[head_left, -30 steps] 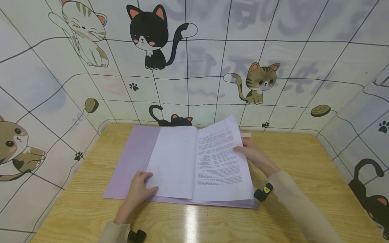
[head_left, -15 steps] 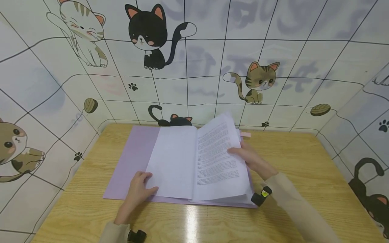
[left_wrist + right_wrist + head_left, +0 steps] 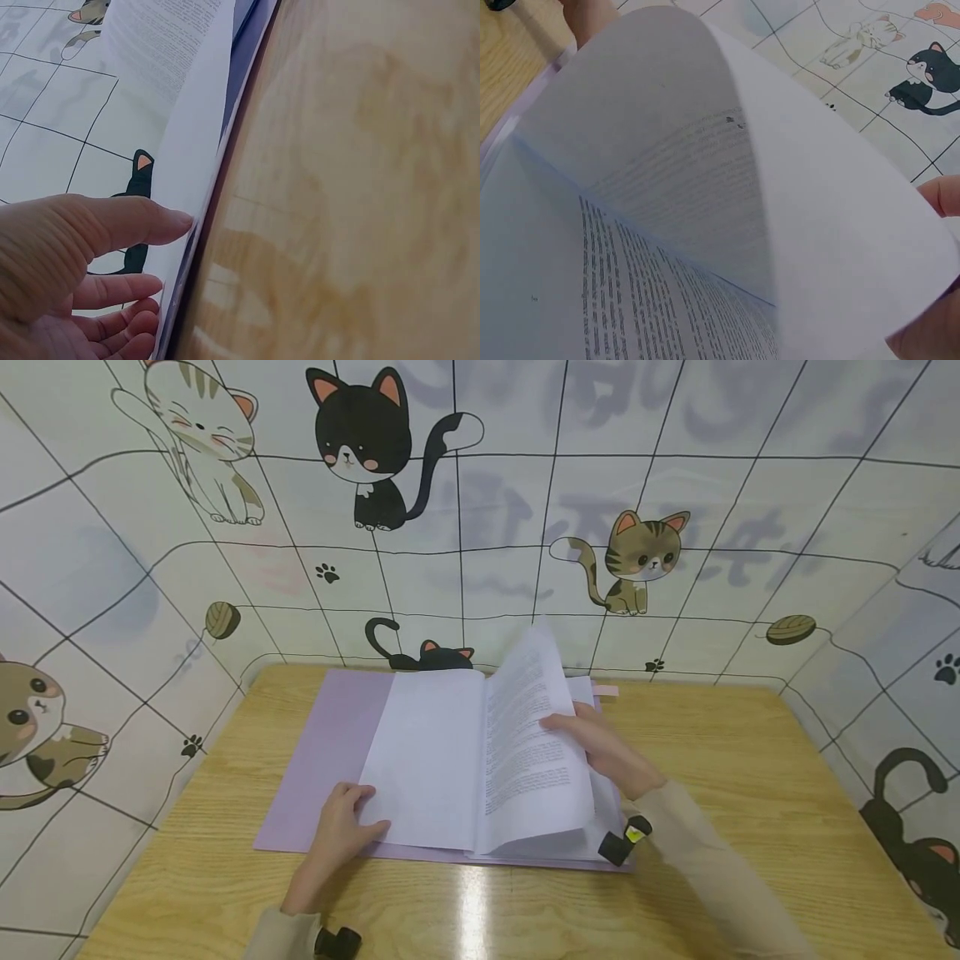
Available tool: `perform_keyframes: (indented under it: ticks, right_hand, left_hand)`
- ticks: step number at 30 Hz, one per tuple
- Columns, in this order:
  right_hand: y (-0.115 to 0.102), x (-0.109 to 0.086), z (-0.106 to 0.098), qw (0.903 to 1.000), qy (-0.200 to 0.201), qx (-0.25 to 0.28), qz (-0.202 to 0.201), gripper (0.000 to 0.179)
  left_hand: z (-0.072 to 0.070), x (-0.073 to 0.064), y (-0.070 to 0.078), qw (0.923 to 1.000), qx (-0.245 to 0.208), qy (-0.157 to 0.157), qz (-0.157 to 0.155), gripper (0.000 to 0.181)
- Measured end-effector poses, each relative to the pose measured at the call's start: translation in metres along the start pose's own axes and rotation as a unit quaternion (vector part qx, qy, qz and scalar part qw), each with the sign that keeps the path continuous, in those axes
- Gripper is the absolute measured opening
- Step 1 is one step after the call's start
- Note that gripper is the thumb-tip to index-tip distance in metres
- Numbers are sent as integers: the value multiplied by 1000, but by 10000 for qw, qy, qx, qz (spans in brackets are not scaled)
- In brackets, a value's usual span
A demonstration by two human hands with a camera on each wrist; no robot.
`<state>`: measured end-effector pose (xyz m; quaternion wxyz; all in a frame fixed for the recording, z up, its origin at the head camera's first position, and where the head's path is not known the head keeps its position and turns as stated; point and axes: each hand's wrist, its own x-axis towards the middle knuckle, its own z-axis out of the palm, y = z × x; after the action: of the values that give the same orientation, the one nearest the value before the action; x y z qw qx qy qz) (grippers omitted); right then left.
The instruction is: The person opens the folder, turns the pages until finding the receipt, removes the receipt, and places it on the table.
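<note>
An open purple folder [image 3: 341, 727] with printed pages lies on the table. Its left page [image 3: 427, 752] is blank and flat. My right hand [image 3: 600, 743] pinches the outer edge of a printed page [image 3: 525, 752], which is lifted and bowed toward the left. In the right wrist view, the raised page [image 3: 840, 202] curves across, with the printed sheet [image 3: 667, 292] beneath it exposed. My left hand [image 3: 347, 822] rests on the lower left part of the blank page, fingers loosely bent, thumb [image 3: 142, 219] at the lower edge.
The wooden table [image 3: 720, 752] runs under the folder. Behind it stands a wall covering [image 3: 502, 510] printed with cats and grid lines. A pink tab [image 3: 606, 691] sticks out at the folder's upper right. Both wrists wear black cameras [image 3: 337, 942].
My right hand has moved left with the pinched page, which has lifted and bent more, uncovering the sheet below. The left hand stays in place.
</note>
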<state>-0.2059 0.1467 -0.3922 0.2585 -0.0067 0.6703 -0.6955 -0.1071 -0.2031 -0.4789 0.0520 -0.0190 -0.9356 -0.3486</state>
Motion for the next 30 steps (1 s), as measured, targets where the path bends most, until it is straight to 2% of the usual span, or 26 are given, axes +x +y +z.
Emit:
perform_keyframes:
  ticks: [7, 13, 19, 22, 26, 30]
  right_hand:
    - [-6, 7, 14, 9998, -55, 91, -151, 46]
    - [-12, 11, 24, 9999, 6, 30, -152, 49]
    - [-14, 14, 32, 9997, -91, -11, -224, 51]
    - [-13, 15, 35, 9996, -130, 25, -243, 51]
    - [-13, 17, 38, 9994, -158, 77, -294, 52]
    - [-13, 18, 41, 9994, -68, 9, -334, 52]
  left_hand:
    - [-2, 0, 4, 9999, 110, -87, -27, 46]
    - [0, -1, 12, 9997, 160, -16, 207, 44]
    - [3, -2, 31, 9965, 141, 236, 794, 42]
    - [5, -5, 44, 9929, -33, 324, 1141, 42]
    - [10, -11, 63, 9892, -399, 194, 1400, 45]
    - [16, -15, 80, 9815, -679, 147, 1784, 50]
